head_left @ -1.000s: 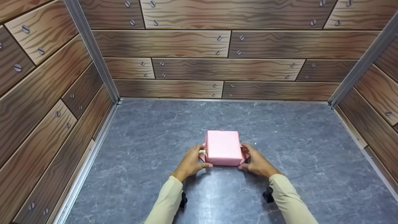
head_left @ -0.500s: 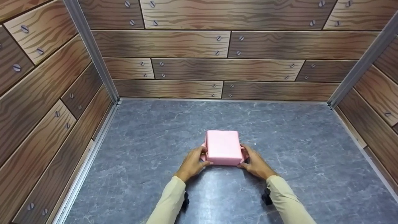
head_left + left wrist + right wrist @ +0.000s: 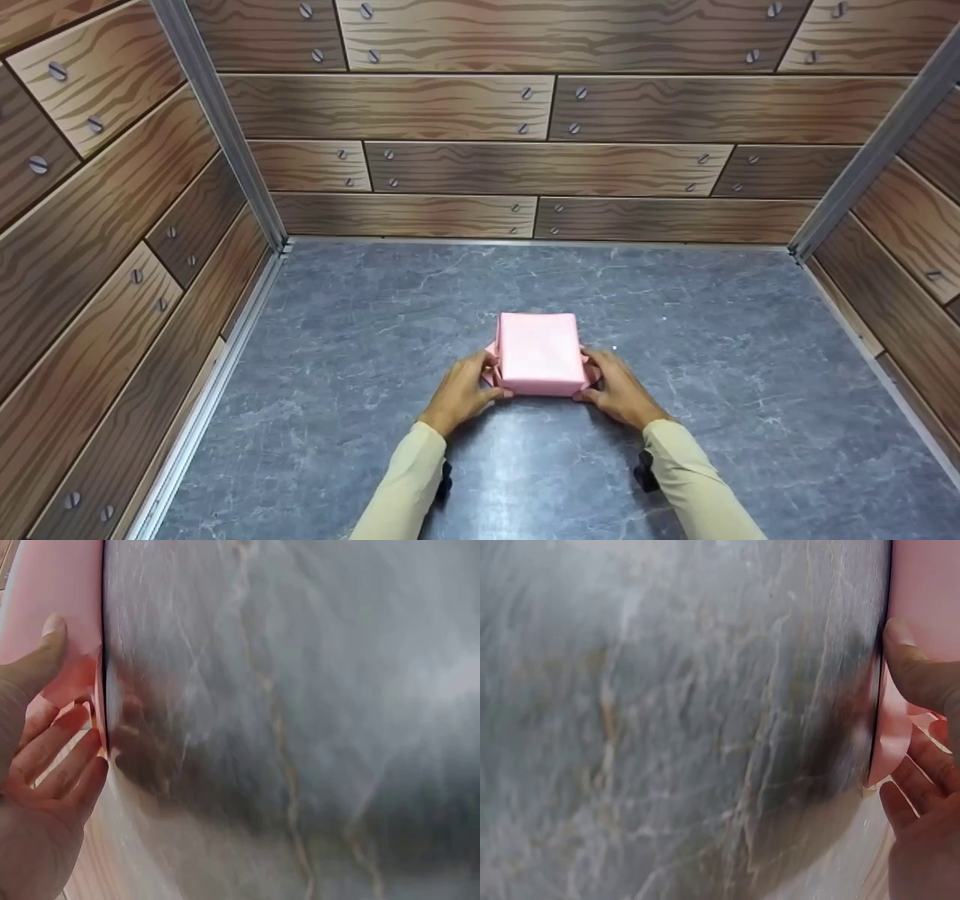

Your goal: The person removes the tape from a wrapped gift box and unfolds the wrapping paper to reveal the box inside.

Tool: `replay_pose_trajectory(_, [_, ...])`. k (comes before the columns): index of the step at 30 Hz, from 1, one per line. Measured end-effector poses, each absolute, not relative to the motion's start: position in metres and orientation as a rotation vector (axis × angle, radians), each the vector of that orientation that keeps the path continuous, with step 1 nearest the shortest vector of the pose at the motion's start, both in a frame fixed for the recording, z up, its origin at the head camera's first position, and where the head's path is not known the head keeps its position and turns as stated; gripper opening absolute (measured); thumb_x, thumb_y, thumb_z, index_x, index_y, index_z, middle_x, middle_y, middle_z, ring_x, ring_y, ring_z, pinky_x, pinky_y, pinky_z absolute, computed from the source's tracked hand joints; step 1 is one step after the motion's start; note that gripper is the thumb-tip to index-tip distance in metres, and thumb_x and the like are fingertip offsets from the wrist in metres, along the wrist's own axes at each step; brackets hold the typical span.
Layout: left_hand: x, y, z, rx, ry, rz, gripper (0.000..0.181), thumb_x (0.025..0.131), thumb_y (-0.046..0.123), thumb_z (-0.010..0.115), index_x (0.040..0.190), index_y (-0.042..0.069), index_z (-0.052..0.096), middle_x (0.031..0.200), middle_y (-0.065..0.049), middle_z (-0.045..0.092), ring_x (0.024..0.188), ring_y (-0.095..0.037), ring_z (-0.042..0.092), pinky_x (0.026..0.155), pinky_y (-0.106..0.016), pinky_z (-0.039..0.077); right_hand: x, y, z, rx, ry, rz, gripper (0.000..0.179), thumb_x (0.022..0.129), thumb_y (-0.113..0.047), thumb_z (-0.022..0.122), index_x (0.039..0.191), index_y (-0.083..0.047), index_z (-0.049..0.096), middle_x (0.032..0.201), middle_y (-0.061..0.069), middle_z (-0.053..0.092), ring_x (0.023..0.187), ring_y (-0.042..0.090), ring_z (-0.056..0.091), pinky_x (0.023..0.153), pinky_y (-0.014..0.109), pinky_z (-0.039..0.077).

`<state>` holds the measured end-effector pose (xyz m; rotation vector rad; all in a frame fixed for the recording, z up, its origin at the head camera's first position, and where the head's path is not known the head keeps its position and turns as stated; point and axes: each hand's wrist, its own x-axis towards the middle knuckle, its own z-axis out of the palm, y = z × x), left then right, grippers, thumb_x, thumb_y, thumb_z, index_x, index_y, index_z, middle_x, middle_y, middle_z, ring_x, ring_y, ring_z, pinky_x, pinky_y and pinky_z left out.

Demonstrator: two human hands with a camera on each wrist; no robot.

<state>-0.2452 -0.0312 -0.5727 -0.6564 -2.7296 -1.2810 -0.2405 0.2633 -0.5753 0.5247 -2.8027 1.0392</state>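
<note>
A box in pink wrapping paper [image 3: 540, 349] sits on the grey marbled tabletop, with loose paper flaps sticking out at both ends. My left hand [image 3: 459, 394] holds its left end, the thumb on the front face. In the left wrist view that hand's fingers [image 3: 71, 765] are at the folded end flap [image 3: 99, 709]. On the opposite end my right hand [image 3: 621, 390] grips in the same way. The right wrist view shows the right thumb [image 3: 904, 652] against the pink front and the fingers behind the paper flap [image 3: 891, 735]. The box's underside is hidden.
Wood-plank-patterned panels rise at the back [image 3: 551, 165], the left [image 3: 112, 300] and the right [image 3: 900, 247]. Metal corner posts [image 3: 225, 127] join them. A tiny white speck [image 3: 615, 347] lies right of the box.
My left hand has moved in to the right and its fingers have closed on the box's left flap. The right hand shifted slightly inward. The box has barely moved.
</note>
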Motion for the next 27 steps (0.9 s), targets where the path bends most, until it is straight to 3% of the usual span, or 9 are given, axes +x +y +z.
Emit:
replay_pose_trajectory(6, [-0.2461, -0.0329, -0.5695, -0.700, -2.753, -1.249, 0.046, 0.078, 0.022, 0.088, 0.117, 0.007, 0.068, 0.104, -0.005, 0.071, 0.093, -0.022, 0.066, 0.084, -0.034, 0.054, -0.2403, 0.2649, -0.5731, 0.486, -2.835, 0.972, 0.059, 0.074, -0.006, 0.087, 0.129, 0.001, 0.065, 0.106, 0.013, 0.059, 0.096, 0.031, 0.055, 0.089, 0.050, 0.043])
replay_pose_trajectory(16, [-0.2442, -0.0347, -0.5700, -0.649, -2.758, -1.237, 0.036, 0.081, 0.026, 0.087, 0.102, 0.008, 0.065, 0.090, -0.005, 0.070, 0.082, -0.022, 0.067, 0.074, -0.032, 0.052, -0.2426, 0.2675, -0.5740, 0.478, -2.814, 0.967, 0.050, 0.071, -0.014, 0.091, 0.113, 0.002, 0.067, 0.109, 0.014, 0.064, 0.106, 0.037, 0.057, 0.092, 0.053, 0.038])
replay_pose_trajectory(27, [-0.2428, -0.0377, -0.5685, -0.630, -2.757, -1.078, 0.039, 0.078, 0.038, 0.088, 0.089, 0.011, 0.062, 0.083, -0.003, 0.067, 0.071, -0.009, 0.052, 0.064, -0.028, 0.046, -0.2403, 0.2732, -0.5699, 0.539, -2.761, 0.777, 0.024, 0.073, -0.008, 0.086, 0.084, -0.008, 0.065, 0.085, 0.003, 0.060, 0.086, 0.028, 0.057, 0.087, 0.049, 0.043])
